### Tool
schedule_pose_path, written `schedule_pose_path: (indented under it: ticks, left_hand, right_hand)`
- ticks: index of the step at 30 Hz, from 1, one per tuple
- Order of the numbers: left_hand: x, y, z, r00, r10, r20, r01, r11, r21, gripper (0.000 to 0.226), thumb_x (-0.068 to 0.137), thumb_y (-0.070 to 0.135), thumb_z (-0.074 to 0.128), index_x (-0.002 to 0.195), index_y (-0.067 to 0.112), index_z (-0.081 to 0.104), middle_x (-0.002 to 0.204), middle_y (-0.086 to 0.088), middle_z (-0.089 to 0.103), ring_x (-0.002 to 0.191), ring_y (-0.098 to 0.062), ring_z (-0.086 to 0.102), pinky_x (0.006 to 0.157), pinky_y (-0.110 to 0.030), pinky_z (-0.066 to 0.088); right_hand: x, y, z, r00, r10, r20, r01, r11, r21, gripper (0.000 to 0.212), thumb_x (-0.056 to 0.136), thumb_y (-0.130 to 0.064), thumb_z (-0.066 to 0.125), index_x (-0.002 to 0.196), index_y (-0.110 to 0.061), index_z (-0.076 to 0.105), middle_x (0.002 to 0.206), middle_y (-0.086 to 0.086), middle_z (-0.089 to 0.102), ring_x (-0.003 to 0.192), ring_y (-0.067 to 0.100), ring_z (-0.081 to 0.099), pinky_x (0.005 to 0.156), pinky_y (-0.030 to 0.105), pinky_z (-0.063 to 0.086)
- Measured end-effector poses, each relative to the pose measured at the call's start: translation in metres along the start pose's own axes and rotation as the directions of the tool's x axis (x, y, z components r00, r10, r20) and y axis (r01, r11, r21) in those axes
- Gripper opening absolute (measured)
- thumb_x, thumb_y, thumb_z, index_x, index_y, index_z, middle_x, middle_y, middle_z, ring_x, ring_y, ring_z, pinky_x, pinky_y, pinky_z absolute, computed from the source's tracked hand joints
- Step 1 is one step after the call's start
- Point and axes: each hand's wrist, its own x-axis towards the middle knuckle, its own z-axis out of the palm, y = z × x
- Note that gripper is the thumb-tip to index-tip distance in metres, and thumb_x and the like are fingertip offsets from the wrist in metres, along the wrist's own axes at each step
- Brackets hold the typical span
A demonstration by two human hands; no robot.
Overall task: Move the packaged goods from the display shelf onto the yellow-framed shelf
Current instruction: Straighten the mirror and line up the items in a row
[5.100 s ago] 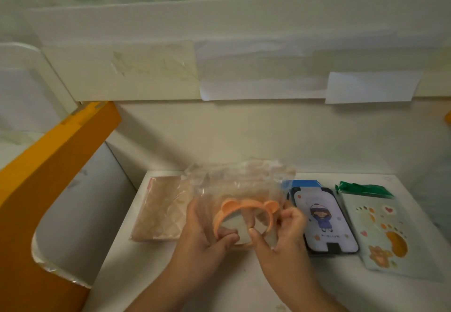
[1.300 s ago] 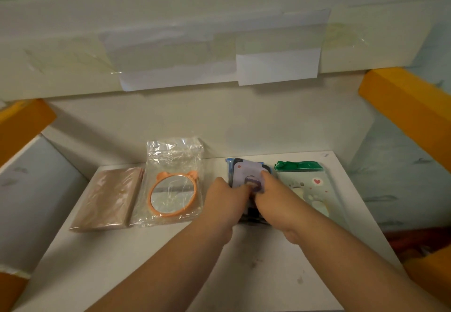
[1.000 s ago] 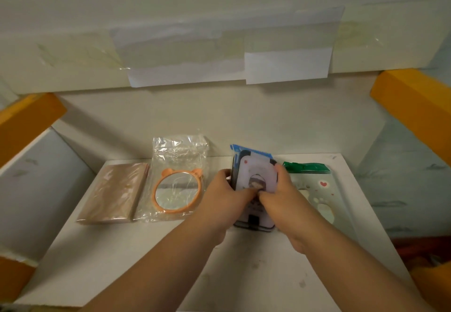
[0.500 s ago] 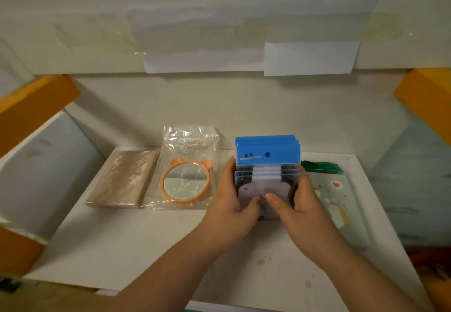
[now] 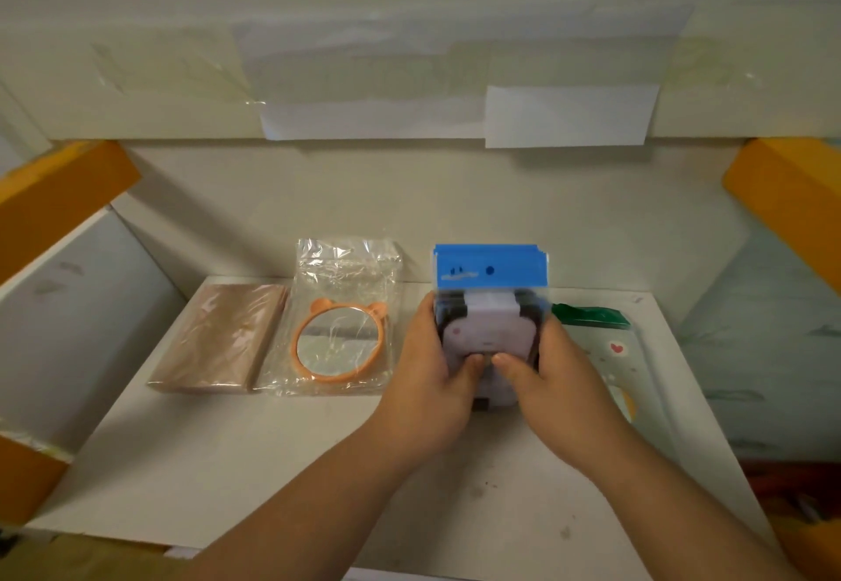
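Both hands on the blue packs (image 5: 490, 303), a small stack of blue-topped packets held upright over the white shelf (image 5: 282, 457), lower edge hidden behind the thumbs, so contact with the board cannot be told. Left hand (image 5: 432, 380) curled round the left edge of the packs, thumb pressed across the pale front; right hand (image 5: 553, 382) curled round the right edge, thumb meeting the other near the middle of the front. Blue flaps fanned slightly at the top, a pale lilac cartoon face on a dark case visible through the clear front. Just left of the packs, flat on the shelf, a mirror bag (image 5: 339, 330): clear plastic around a round orange-rimmed mirror with two small ears. Left of that again and touching it, a flat brown pack (image 5: 223, 339). Right of the packs, partly under the right hand, a green-topped bag (image 5: 605, 344) with a small red heart print, lying flat. Above and behind the packs, taped white paper (image 5: 569, 118) on the upper board. Far left and far right of the packs, slanting yellow frame (image 5: 59, 198) pieces flanking the shelf.
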Motion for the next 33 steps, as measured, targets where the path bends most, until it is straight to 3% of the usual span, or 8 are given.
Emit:
schedule_pose_path:
  ticks: [4,9,11,15,17,25,30,33]
  left_hand:
    - [0.034,0.009,0.000,0.948,-0.314,-0.055,0.316,0.948,0.043,0.026,0.090,0.013,0.066,0.108,0.030,0.060,0.102,0.009,0.071,0.093,-0.003,0.069,0.071,-0.017,0.056]
    - [0.057,0.000,0.001,0.789,-0.612,-0.055,0.609,0.769,0.195,0.016,0.091,0.020,0.058,0.101,0.011,0.066,0.096,-0.011,0.071,0.080,-0.022,0.067,0.066,-0.032,0.056]
    - [0.058,-0.003,0.004,0.747,-0.661,-0.074,0.658,0.719,0.224,0.019,0.091,0.018,0.055,0.103,0.007,0.065,0.100,-0.016,0.070,0.081,-0.026,0.066,0.072,-0.037,0.057]
    - [0.060,-0.008,0.013,0.774,-0.624,-0.107,0.624,0.723,0.297,0.030,0.094,0.014,0.056,0.116,-0.006,0.060,0.116,-0.023,0.067,0.092,-0.033,0.063,0.065,-0.033,0.050]
    - [0.065,-0.003,0.017,0.735,-0.675,-0.073,0.638,0.650,0.414,0.029,0.099,0.013,0.051,0.122,-0.001,0.060,0.127,-0.017,0.062,0.107,-0.029,0.061,0.082,-0.031,0.051]
    - [0.051,0.002,0.027,0.958,-0.244,-0.149,0.281,0.704,0.652,0.033,0.083,0.006,0.054,0.115,0.006,0.053,0.124,-0.013,0.054,0.114,-0.033,0.053,0.093,-0.039,0.044]
    - [0.024,0.020,0.065,0.986,-0.069,0.153,-0.019,0.859,0.511,0.029,0.082,0.004,0.051,0.110,0.005,0.058,0.118,-0.010,0.059,0.111,-0.027,0.054,0.098,-0.039,0.045]
    - [0.005,0.025,0.094,0.892,-0.154,0.425,-0.059,0.892,0.447,0.042,0.082,0.017,0.045,0.120,0.007,0.060,0.124,-0.013,0.056,0.116,-0.029,0.052,0.100,-0.041,0.045]
  right_hand:
    - [0.031,-0.022,-0.015,0.981,0.179,0.073,-0.179,0.984,-0.012,0.022,0.091,-0.030,0.065,0.113,-0.032,0.062,0.097,-0.012,0.069,0.090,0.009,0.065,0.073,0.027,0.052]
    - [0.057,-0.024,-0.007,0.925,0.301,0.233,-0.256,0.945,-0.206,0.022,0.089,-0.029,0.058,0.102,-0.017,0.072,0.094,0.009,0.074,0.087,0.026,0.069,0.084,0.043,0.058]
    - [0.060,-0.023,-0.006,0.906,0.317,0.280,-0.268,0.942,-0.200,0.019,0.091,-0.025,0.056,0.095,-0.016,0.073,0.086,0.008,0.073,0.077,0.018,0.068,0.074,0.032,0.056]
    - [0.064,-0.022,-0.005,0.894,0.307,0.326,-0.253,0.947,-0.198,0.020,0.096,-0.025,0.054,0.086,-0.033,0.070,0.072,-0.006,0.067,0.062,0.005,0.061,0.052,0.015,0.042]
    - [0.063,-0.026,-0.006,0.896,0.291,0.335,-0.217,0.946,-0.241,0.041,0.096,-0.012,0.050,0.070,-0.041,0.063,0.067,-0.015,0.060,0.063,0.006,0.057,0.051,0.013,0.040]
    - [0.041,-0.029,-0.035,0.937,0.283,0.203,-0.214,0.928,-0.304,0.009,0.095,-0.022,0.054,0.097,-0.013,0.054,0.098,0.013,0.060,0.090,0.025,0.060,0.073,0.036,0.053]
    - [0.011,0.001,-0.075,0.954,0.291,-0.073,-0.300,0.935,-0.188,0.055,0.094,-0.028,0.060,0.145,-0.025,0.041,0.137,-0.003,0.052,0.100,0.015,0.061,0.063,0.027,0.053]
    - [-0.011,0.022,-0.086,0.923,0.316,-0.221,-0.365,0.901,-0.235,0.062,0.088,-0.033,0.068,0.143,-0.020,0.042,0.136,0.008,0.049,0.114,0.025,0.056,0.093,0.040,0.050]
